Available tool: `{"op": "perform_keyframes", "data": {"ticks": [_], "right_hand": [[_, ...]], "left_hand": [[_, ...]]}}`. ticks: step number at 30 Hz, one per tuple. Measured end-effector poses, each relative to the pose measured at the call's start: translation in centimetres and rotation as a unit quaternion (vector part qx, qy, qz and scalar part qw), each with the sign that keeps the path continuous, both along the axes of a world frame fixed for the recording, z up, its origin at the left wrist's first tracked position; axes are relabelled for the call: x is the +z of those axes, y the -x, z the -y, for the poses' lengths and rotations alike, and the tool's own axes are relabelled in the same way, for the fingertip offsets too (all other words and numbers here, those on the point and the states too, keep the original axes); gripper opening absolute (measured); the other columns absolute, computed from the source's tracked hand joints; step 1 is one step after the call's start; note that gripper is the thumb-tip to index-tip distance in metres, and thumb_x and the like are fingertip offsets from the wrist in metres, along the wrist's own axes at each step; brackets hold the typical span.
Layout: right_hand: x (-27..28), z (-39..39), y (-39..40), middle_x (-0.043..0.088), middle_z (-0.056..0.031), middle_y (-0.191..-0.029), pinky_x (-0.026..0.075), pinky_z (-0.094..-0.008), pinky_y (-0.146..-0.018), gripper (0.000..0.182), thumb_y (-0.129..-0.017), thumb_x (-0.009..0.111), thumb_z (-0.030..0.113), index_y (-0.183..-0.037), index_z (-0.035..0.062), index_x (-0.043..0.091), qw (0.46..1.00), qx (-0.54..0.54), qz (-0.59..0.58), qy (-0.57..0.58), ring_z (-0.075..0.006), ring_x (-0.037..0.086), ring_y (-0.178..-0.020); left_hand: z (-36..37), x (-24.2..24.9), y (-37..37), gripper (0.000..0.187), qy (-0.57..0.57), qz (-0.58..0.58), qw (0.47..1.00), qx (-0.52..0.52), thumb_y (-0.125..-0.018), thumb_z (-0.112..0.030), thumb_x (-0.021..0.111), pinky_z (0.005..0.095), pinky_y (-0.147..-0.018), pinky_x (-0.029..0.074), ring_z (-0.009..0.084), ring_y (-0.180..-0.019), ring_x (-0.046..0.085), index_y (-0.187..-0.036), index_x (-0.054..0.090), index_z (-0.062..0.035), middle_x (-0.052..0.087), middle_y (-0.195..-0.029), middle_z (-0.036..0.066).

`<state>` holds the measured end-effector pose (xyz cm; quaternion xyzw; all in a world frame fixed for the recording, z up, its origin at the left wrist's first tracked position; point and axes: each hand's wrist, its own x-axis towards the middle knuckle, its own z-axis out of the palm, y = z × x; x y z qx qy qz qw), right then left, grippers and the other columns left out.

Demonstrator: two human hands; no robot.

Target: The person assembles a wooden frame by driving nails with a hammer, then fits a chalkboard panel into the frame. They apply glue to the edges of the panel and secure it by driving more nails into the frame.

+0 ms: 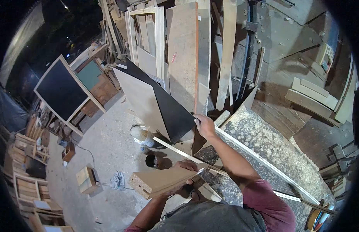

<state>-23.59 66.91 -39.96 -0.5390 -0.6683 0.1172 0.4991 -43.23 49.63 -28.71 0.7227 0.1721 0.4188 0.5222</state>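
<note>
Your left hand [183, 172] is clamped around a thick chipboard offcut [162, 181], near and low in front of you. Your right hand [204, 124] pinches the corner of the black panel [169, 106] leaning farther off (probably stiff, heavy, awkward; grip its edges, crumbly corners).

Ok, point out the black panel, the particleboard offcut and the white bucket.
black panel [169, 106]: head view, middle of its dark face.
particleboard offcut [164, 181]: head view, its top face.
white bucket [141, 135]: head view, its side wall.
</note>
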Motion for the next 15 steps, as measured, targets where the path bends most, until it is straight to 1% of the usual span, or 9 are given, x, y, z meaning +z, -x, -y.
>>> {"op": "perform_keyframes", "data": {"ticks": [2,3,4,6,8,9,10,13,15], "right_hand": [[-0.9,0.4,-0.8,0.064,-0.0155,-0.098,0.048,-0.0413,-0.077,0.016,-0.08,0.061,0.006,-0.096,0.0045,0.064,0.998,-0.043,0.025,0.025,-0.0366,0.06,-0.09],[0.0,1.3,-1.2,0.064,-0.0154,-0.096,0.048,-0.0416,-0.076,0.013,-0.078,0.063,0.007,-0.091,0.0045,0.063,0.996,-0.05,0.023,0.066,-0.0355,0.06,-0.088],[0.7,2.0,-1.8,0.064,-0.016,-0.091,0.048,-0.0418,-0.075,0.015,-0.076,0.066,0.009,-0.09,0.0051,0.063,0.993,-0.053,0.059,0.091,-0.0351,0.061,-0.086],[0.5,2.3,-3.0,0.064,-0.019,-0.091,0.048,-0.0428,-0.077,0.021,-0.073,0.068,0.011,-0.093,0.0053,0.064,0.974,-0.033,0.075,0.213,-0.0367,0.061,-0.088],[-0.7,-0.2,-3.9,0.064,-0.0218,-0.092,0.048,-0.0444,-0.079,0.029,-0.072,0.069,0.014,-0.099,0.0054,0.065,0.977,-0.004,0.108,0.185,-0.0396,0.061,-0.09],[1.6,-1.1,-3.1,0.064,-0.0239,-0.095,0.047,-0.0461,-0.08,0.031,-0.077,0.066,0.017,-0.106,0.0056,0.064,0.977,0.012,0.098,0.187,-0.042,0.06,-0.092],[1.8,-2.8,-2.3,0.064,-0.0239,-0.095,0.047,-0.0461,-0.08,0.031,-0.077,0.066,0.017,-0.106,0.0056,0.064,0.978,0.013,0.101,0.183,-0.042,0.06,-0.092],[2.4,-6.9,0.8,0.063,-0.0251,-0.091,0.047,-0.0484,-0.078,0.027,-0.087,0.059,0.024,-0.105,0.0048,0.062,0.984,-0.069,0.066,0.153,-0.0442,0.058,-0.09],[2.1,-8.0,1.4,0.062,-0.0252,-0.09,0.047,-0.0493,-0.076,0.027,-0.088,0.058,0.026,-0.104,0.0047,0.062,0.984,-0.079,0.077,0.139,-0.0451,0.058,-0.089]], "left_hand": [[0.8,0.0,-0.1,0.039,0.04,-0.004,0.996,0.074,-0.078,-0.036,0.074,0.0366,-0.079,0.048,0.0244,-0.089,0.06,-0.094,0.056,-0.0051,0.061,-0.094,0.012],[0.9,-0.1,0.0,0.039,0.038,-0.002,0.996,0.078,-0.078,-0.036,0.074,0.0366,-0.079,0.048,0.0244,-0.089,0.06,-0.094,0.056,-0.0051,0.061,-0.094,0.012],[0.9,-0.2,0.2,0.038,0.026,-0.018,0.997,0.072,-0.078,-0.035,0.074,0.0359,-0.081,0.048,0.0241,-0.091,0.06,-0.094,0.057,-0.0054,0.061,-0.096,0.012],[0.6,-0.2,0.6,0.037,0.004,-0.031,0.996,0.078,-0.078,-0.035,0.074,0.0353,-0.082,0.048,0.0238,-0.093,0.06,-0.095,0.058,-0.0056,0.061,-0.097,0.011],[0.6,-0.2,0.4,0.038,0.017,0.001,0.998,0.053,-0.077,-0.032,0.075,0.0347,-0.084,0.047,0.0216,-0.095,0.059,-0.099,0.059,-0.0067,0.06,-0.1,0.01],[0.2,-1.0,0.7,0.041,0.013,-0.008,0.999,0.033,-0.081,-0.036,0.071,0.0376,-0.085,0.046,0.0235,-0.096,0.058,-0.101,0.053,-0.0057,0.059,-0.1,0.012],[-0.3,-1.7,1.0,0.045,0.008,-0.017,1.0,0.013,-0.084,-0.041,0.067,0.0406,-0.086,0.045,0.0253,-0.097,0.057,-0.103,0.048,-0.0048,0.058,-0.099,0.013],[-0.7,-5.0,2.2,0.042,-0.031,-0.113,0.993,0.007,-0.082,-0.033,0.07,0.0404,-0.086,0.045,0.0251,-0.098,0.057,-0.103,0.049,-0.0049,0.058,-0.101,0.013],[-0.9,-6.3,2.5,0.041,-0.051,-0.156,0.986,0.012,-0.081,-0.03,0.072,0.0403,-0.087,0.045,0.025,-0.099,0.057,-0.103,0.049,-0.005,0.058,-0.102,0.013]]}}
